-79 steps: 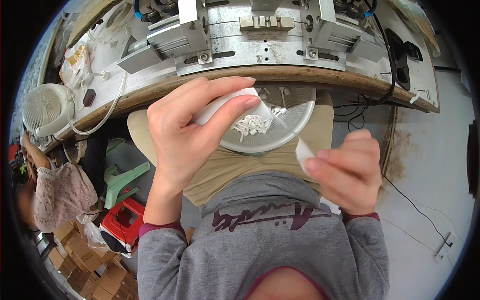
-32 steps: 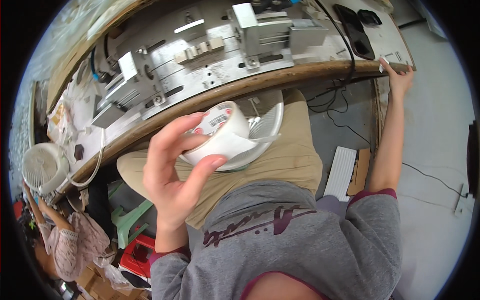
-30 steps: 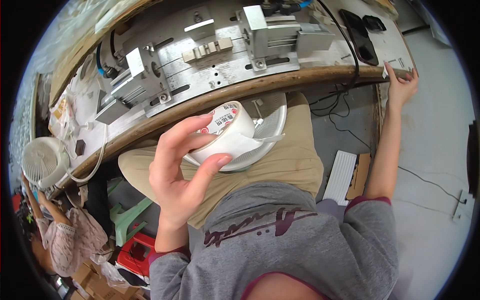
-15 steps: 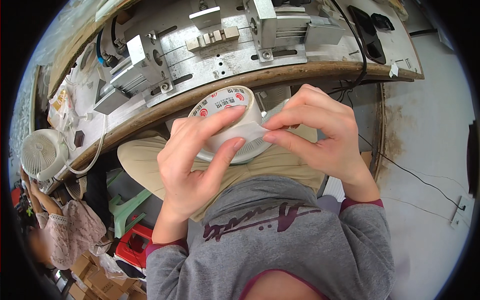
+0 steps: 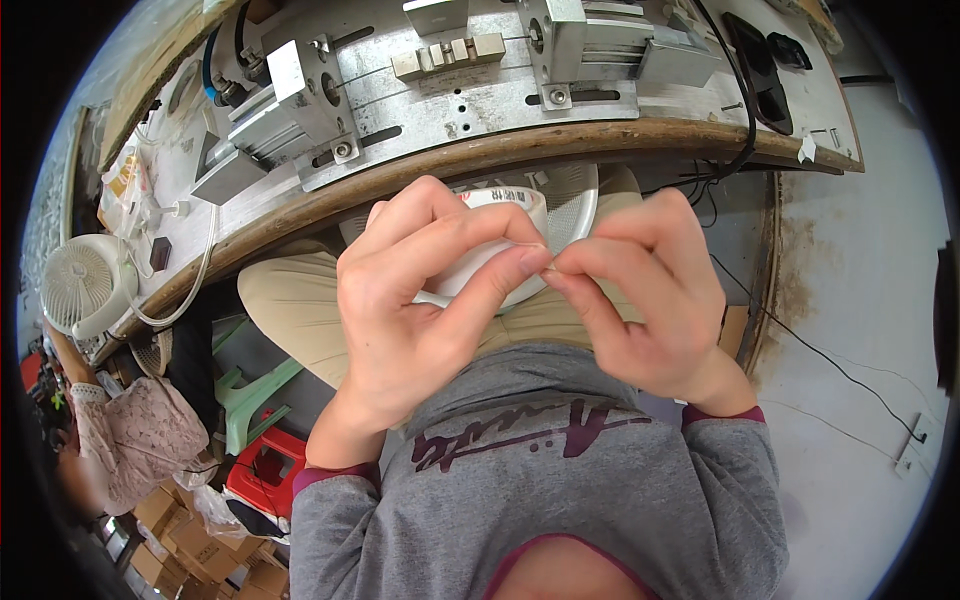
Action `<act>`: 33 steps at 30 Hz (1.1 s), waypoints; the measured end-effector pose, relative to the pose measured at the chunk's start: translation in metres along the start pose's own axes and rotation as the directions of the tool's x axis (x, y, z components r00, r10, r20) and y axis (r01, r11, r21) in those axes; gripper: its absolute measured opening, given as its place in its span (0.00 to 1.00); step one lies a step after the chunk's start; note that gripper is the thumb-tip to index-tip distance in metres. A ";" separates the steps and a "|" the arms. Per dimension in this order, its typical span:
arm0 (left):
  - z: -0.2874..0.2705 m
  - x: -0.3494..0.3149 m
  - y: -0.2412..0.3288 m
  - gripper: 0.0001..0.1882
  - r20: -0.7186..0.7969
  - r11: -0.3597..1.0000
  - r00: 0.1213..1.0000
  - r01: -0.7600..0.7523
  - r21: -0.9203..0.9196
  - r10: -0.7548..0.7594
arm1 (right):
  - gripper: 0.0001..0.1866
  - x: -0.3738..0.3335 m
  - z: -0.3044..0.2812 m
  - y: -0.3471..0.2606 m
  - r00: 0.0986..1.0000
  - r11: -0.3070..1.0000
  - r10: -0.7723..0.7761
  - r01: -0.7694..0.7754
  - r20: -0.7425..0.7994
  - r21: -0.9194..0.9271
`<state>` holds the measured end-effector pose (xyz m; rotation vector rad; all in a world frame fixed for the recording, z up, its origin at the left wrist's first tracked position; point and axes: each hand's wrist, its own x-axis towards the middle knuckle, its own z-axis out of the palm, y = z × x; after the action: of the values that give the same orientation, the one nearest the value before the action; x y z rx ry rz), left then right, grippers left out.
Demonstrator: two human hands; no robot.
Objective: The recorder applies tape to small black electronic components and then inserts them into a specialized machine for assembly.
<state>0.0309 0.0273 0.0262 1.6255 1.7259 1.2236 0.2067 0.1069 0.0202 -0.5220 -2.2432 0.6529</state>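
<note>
Over my lap, my left hand [image 5: 425, 285] and my right hand [image 5: 650, 290] meet, thumb and index finger of each pinched together. Their fingertips touch or nearly touch. What lies between them is too small to make out; a tiny pale bit shows at the right fingertips. Behind my left hand is a roll of white tape [image 5: 522, 202] with a printed inner core, largely hidden by the fingers. It rests in or on a white perforated basket [image 5: 578, 205] on my lap. Whether my left hand's other fingers touch the roll, I cannot tell.
A workbench with a wooden front edge [image 5: 480, 150] lies ahead, carrying a metal clamping fixture [image 5: 400, 100] and a black phone [image 5: 757, 75]. At left are a small white fan [image 5: 80, 285], a red stool [image 5: 265, 480] and another person's lace sleeve [image 5: 150, 440]. Cables run along the right-hand floor.
My left hand has left its grip around the tape roll and moved right, closing to a pinch beside my right fingertips. The roll now sits lower behind it. The view has shifted slightly.
</note>
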 end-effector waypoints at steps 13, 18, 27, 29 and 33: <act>-0.004 0.002 -0.010 0.07 -0.189 0.990 0.981 0.009 -0.139 -0.036 | 0.09 -0.017 -0.022 0.016 0.991 0.988 -0.092 0.079 -0.097 -0.135; -0.007 -0.009 -0.006 0.09 -0.282 0.997 0.959 0.001 -0.082 -0.024 | 0.09 -0.034 -0.077 0.088 0.584 0.829 0.554 -0.455 -0.594 0.326; -0.003 -0.013 -0.006 0.30 -0.142 0.989 0.980 0.143 0.036 -0.137 | 0.11 -0.092 -0.189 0.207 0.349 0.623 0.781 -0.487 -0.517 0.612; -0.002 -0.014 -0.005 0.30 -0.149 0.988 0.977 0.152 -0.026 -0.154 | 0.10 -0.093 -0.191 0.220 0.366 0.615 0.788 -0.445 -0.495 0.651; 0.000 -0.014 -0.009 0.31 -0.175 0.986 0.970 0.163 -0.041 -0.168 | 0.11 -0.092 -0.199 0.240 0.390 0.572 0.820 -0.572 -0.419 0.588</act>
<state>0.0287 0.0150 0.0157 1.3608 1.9028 1.3377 0.4540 0.3054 -0.0511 -1.3424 -1.0763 1.0655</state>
